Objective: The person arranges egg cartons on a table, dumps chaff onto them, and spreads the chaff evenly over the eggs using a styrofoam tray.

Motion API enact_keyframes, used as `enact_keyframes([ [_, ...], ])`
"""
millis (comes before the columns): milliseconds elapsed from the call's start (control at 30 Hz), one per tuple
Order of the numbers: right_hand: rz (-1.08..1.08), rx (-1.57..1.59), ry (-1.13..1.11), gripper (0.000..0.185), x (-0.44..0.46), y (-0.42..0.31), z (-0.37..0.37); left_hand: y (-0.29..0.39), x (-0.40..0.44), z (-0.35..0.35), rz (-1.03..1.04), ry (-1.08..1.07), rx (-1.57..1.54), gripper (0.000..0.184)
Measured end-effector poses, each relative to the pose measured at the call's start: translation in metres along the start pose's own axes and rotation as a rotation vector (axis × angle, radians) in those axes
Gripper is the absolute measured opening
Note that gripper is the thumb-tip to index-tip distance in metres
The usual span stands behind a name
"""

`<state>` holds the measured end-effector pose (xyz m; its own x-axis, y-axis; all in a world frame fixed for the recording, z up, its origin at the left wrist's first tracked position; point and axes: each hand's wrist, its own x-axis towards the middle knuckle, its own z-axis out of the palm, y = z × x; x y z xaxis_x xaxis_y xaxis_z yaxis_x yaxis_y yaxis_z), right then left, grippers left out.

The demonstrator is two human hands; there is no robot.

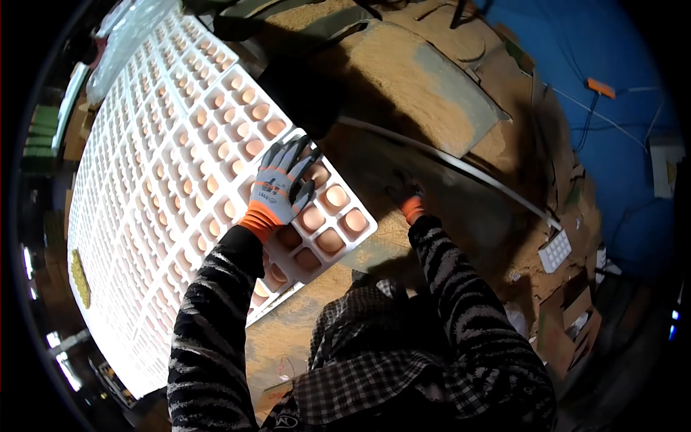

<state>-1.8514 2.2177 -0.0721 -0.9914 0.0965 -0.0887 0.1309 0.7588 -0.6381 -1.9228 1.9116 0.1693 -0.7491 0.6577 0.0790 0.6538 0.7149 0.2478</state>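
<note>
Black-and-white checked cloth (360,378) fronts you; your grey-and-orange gloved left hand (277,183) spreads open over light-brown eggs (354,220) in a white moulded tray (370,230), near corner filled, remainder unclear. Your shadowed right hand (409,198) hovers beyond its edge, grip unreadable.

Harsh glare whitens the egg trays (167,167) — deep shadow beside them, edges bowed and black.

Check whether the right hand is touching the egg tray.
Apart: the head view shows a plain, dark gap between the right hand and the egg tray.
</note>
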Motion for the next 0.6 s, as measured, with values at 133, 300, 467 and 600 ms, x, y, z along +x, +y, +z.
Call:
enact_keyframes([
  [133, -0.081, -0.393, 0.106, 0.080, 0.027, 0.026, 0.030, -0.003, -0.003, 0.005, -0.038, -0.019, 0.022, 0.058],
  [300, 0.044, -0.567, -0.134, 0.064, 0.049, 0.061, 0.036, -0.001, 0.002, 0.000, -0.003, -0.038, -0.034, 0.058],
  [467, 0.091, -0.389, -0.379, 0.032, 0.107, 0.128, 0.021, 0.010, 0.000, 0.003, -0.110, -0.160, 0.258, 0.059],
  [600, -0.008, -0.355, -0.250, 0.034, 0.124, 0.209, -0.094, 0.107, 0.024, -0.030, -0.225, 0.020, 0.392, 0.056],
])
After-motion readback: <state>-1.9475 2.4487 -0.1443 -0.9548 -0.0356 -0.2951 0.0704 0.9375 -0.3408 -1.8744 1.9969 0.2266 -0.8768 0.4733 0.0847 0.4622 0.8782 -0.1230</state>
